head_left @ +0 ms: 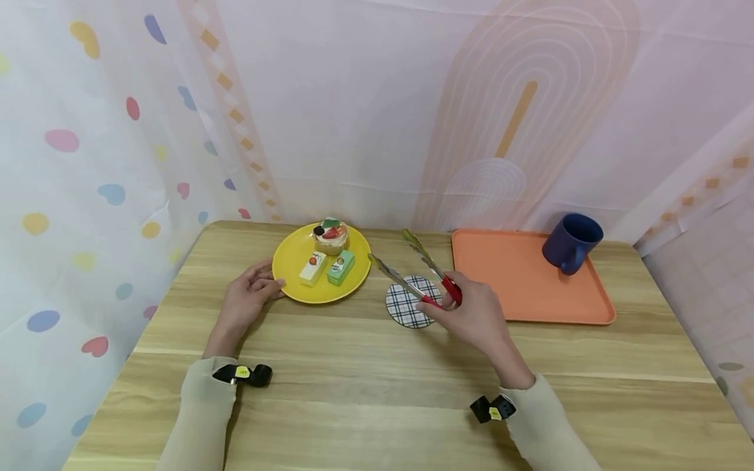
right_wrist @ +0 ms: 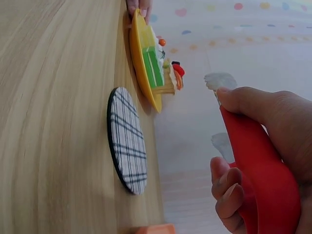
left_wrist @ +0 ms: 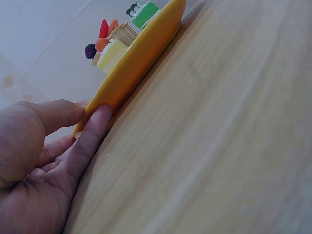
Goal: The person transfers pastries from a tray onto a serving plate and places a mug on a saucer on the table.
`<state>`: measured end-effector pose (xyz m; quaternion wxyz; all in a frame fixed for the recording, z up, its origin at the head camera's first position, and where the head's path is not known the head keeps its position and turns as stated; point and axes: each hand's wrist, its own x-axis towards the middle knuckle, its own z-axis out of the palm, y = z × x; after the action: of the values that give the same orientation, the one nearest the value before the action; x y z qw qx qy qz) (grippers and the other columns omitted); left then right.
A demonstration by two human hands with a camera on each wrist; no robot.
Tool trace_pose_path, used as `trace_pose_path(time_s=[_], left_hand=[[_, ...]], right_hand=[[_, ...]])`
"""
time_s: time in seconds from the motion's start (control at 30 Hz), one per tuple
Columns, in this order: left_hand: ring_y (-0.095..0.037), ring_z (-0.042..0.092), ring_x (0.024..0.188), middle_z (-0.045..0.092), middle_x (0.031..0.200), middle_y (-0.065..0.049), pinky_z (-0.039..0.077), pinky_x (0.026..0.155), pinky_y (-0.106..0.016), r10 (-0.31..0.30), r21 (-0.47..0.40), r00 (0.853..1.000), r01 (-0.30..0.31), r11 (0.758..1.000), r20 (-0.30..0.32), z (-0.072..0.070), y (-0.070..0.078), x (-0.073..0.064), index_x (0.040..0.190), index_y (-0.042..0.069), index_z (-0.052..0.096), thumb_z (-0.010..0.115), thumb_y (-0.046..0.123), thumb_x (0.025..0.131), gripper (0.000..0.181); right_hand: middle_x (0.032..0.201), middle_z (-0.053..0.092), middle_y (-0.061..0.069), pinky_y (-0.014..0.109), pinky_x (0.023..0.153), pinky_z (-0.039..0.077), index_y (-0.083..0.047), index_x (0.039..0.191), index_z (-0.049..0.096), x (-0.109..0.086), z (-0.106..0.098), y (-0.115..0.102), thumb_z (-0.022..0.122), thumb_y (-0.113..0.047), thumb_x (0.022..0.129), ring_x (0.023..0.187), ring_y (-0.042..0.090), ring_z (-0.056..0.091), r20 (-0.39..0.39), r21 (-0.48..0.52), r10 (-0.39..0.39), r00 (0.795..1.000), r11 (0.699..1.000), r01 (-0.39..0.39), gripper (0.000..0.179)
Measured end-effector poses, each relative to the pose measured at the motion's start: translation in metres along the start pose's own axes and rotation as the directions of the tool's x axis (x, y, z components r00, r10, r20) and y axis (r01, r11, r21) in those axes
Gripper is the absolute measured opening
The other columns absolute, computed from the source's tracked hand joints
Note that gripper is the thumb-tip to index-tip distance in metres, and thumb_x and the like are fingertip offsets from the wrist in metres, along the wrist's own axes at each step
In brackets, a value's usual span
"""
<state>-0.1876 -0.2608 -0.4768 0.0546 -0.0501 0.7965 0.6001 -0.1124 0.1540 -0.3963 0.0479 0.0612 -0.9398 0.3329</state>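
At the left, my left hand (head_left: 244,297) pinches the near-left rim of a yellow plate (head_left: 287,265), thumb on one side and fingers on the other. On the plate sit a yellow cake piece (head_left: 313,269), a green cake piece (head_left: 341,268) and a fruit-topped cup dessert (head_left: 330,241). My right hand (head_left: 476,315) grips red-handled metal tongs (head_left: 451,288) whose arms are spread, with nothing between the tips. The tongs hang over a round plaid coaster (head_left: 402,306), pointing toward the back left. In the right wrist view, the red handle (right_wrist: 261,165) fills my palm.
Right of the coaster lies an orange tray (head_left: 506,288), with a dark blue mug (head_left: 570,239) standing at its back right corner. A patterned cloth (head_left: 353,118) hangs right behind the wooden table (head_left: 353,392).
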Motion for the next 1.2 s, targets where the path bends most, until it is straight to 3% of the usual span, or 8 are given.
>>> trace_pose_path(time_s=[0.23,0.47,0.7,0.97,1.2], left_hand=[[0.000,0.069,0.091,0.063,0.113,-0.001,0.064,0.085,-0.021,0.019,-0.003,1.000,-0.019,1.000,-0.003,0.001,-0.003,0.000,0.158,0.012,0.038,0.068,0.025,0.101,0.066],[0.001,0.069,0.091,0.063,0.113,0.000,0.064,0.084,-0.021,0.020,-0.009,1.000,-0.020,1.000,-0.003,0.000,-0.002,0.000,0.158,0.011,0.038,0.068,0.024,0.101,0.066],[0.001,0.069,0.090,0.062,0.118,-0.007,0.064,0.084,-0.021,0.021,-0.008,1.000,-0.021,1.000,-0.002,0.000,0.000,-0.002,0.159,0.012,0.037,0.068,0.022,0.101,0.067],[0.002,0.069,0.088,0.062,0.113,-0.001,0.064,0.083,-0.020,0.007,-0.023,1.000,-0.007,1.000,-0.004,0.000,-0.004,0.002,0.159,0.011,0.037,0.067,0.017,0.101,0.066],[0.002,0.068,0.089,0.062,0.113,-0.001,0.064,0.084,-0.020,0.016,-0.034,1.000,-0.016,0.999,0.006,-0.001,-0.005,0.002,0.159,0.009,0.036,0.066,0.015,0.101,0.065]], right_hand=[[0.072,0.063,-0.002,0.026,0.055,0.046,-0.003,0.127,0.065,-0.005,-0.006,0.007,0.087,-0.046,0.079,0.063,0.015,0.055,-0.033,-0.009,0.020,0.999,1.000,-0.020,0.068],[0.074,0.062,-0.001,0.025,0.054,0.041,-0.007,0.117,0.065,-0.007,-0.013,0.015,0.085,-0.048,0.081,0.064,0.016,0.053,-0.043,-0.017,0.048,0.998,0.999,-0.049,0.058],[0.077,0.064,0.002,0.025,0.051,0.039,-0.005,0.122,0.064,-0.011,-0.021,0.024,0.084,-0.051,0.082,0.065,0.017,0.052,-0.057,-0.031,0.069,0.996,0.997,-0.071,0.064],[0.075,0.061,0.003,0.025,0.049,0.033,-0.006,0.120,0.063,-0.019,-0.031,0.033,0.084,-0.049,0.083,0.062,0.018,0.047,-0.077,-0.038,0.090,0.993,0.995,-0.093,0.061],[0.076,0.062,0.004,0.024,0.049,0.036,-0.006,0.118,0.064,-0.026,-0.038,0.041,0.083,-0.054,0.082,0.064,0.018,0.049,-0.112,-0.034,0.110,0.988,0.993,-0.115,0.063]])
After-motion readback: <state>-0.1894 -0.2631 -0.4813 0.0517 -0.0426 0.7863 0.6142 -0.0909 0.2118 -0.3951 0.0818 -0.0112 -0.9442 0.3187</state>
